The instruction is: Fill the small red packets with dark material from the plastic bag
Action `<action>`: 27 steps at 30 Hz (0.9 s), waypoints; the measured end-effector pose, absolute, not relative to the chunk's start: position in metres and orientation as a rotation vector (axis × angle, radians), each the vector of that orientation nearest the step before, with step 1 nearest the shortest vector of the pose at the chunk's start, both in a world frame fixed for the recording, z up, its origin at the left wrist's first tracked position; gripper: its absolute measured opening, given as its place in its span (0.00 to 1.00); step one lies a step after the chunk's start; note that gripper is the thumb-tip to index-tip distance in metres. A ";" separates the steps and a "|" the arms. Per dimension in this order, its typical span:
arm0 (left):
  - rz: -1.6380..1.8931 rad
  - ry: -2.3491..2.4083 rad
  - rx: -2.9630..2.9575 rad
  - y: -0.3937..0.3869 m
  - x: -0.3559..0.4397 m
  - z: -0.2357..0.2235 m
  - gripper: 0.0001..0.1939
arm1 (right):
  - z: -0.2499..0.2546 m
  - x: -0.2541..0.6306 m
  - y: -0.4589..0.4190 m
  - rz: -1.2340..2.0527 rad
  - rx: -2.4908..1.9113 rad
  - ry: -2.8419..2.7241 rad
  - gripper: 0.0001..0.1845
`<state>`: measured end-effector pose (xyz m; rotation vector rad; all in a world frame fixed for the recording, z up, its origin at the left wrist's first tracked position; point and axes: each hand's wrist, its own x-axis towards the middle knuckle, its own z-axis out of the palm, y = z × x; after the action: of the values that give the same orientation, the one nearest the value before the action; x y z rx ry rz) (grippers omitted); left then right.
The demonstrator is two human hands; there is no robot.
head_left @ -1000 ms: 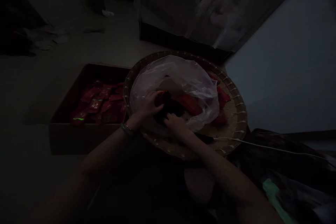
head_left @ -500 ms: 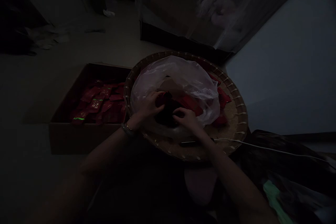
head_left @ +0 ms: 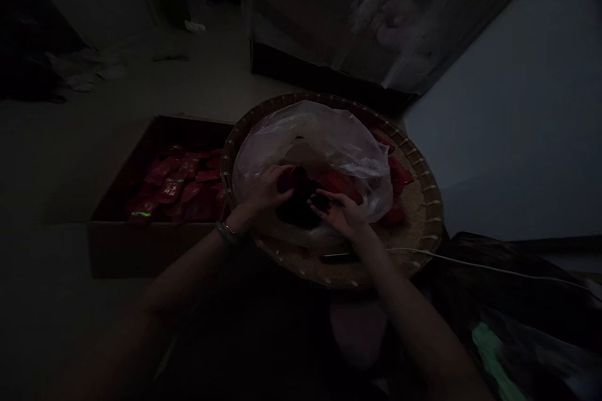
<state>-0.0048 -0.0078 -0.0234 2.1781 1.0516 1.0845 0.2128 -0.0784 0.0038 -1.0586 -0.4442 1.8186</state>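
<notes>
The scene is very dim. My left hand [head_left: 269, 190], with bracelets at the wrist, is closed on a small red packet [head_left: 286, 180] over an open clear plastic bag [head_left: 329, 128]. Inside the bag lies a heap of dark loose material [head_left: 297, 210], too dark to name. Just right of the packet, my right hand [head_left: 345, 213] is turned partly palm up, its fingers curved around a little of the dark material. More red packets [head_left: 339, 185] lie beyond my right fingers. The bag rests in a round woven bamboo tray [head_left: 426, 200].
Left of the tray stands a cardboard box [head_left: 150, 247] holding many red packets [head_left: 174, 188]. More red packets [head_left: 399, 177] lie at the tray's right side. A dark flat device [head_left: 336, 257] lies near its front, and a white cable [head_left: 470, 264] runs off right.
My right hand has turned palm upward and its fingers have loosened from a pinch. My left hand and the red packet stay in nearly the same place.
</notes>
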 end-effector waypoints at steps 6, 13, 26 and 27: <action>1.088 1.044 2.221 -0.009 -0.005 -0.020 0.28 | 0.013 0.215 -0.080 1.897 -0.941 -0.375 0.19; 1.071 1.021 2.231 -0.009 -0.005 -0.021 0.28 | 0.018 0.214 -0.083 1.835 -0.937 -0.389 0.19; 1.039 0.893 2.286 -0.011 -0.003 -0.018 0.28 | 0.029 0.214 -0.084 1.768 -0.939 -0.451 0.18; 1.038 0.888 2.291 -0.011 -0.003 -0.018 0.28 | 0.031 0.215 -0.084 1.764 -0.944 -0.457 0.18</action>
<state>-0.0031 -0.0109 -0.0178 2.2906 0.8879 1.0383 0.2153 -0.0840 0.0310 -0.9436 -0.4566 1.7640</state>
